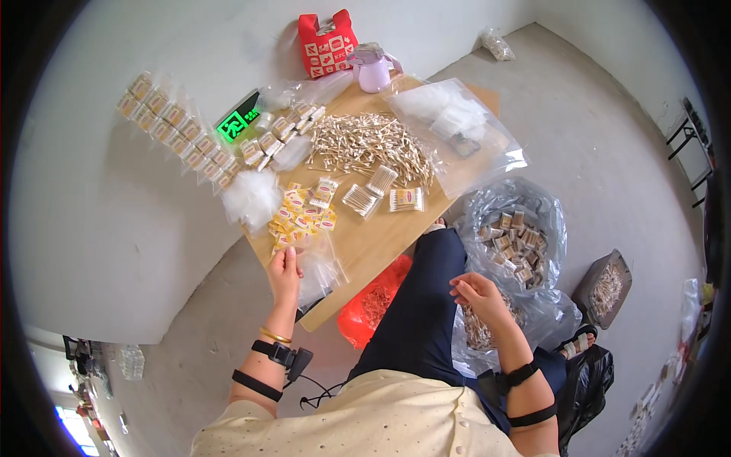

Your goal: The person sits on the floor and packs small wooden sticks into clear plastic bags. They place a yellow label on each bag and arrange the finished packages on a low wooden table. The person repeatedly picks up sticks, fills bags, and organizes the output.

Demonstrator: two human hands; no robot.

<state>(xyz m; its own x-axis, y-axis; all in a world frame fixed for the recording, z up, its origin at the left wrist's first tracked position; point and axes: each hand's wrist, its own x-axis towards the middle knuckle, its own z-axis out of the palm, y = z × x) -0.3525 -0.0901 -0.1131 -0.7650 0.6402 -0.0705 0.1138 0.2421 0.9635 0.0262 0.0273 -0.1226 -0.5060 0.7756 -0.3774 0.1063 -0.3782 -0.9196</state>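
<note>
The left hand's (285,268) grip is half-curled at the clear plastic bags (321,276) on the bench's (369,247) near end (whether it pinches one, I cannot tell). They look light, limp, slippery; best pinched by one edge. The right hand (474,292), loosely open, seems empty.

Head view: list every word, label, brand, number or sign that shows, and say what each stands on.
Red bag: white lettering and pictures; wording and brand not copied here.
Green-and-black sign: running-figure pictogram, with small green lettering beside it, not copied here.
Yellow-and-white cards: printed, but too small to read fully.
Swab packet at the table's front: small label, too blurred to read.
</note>
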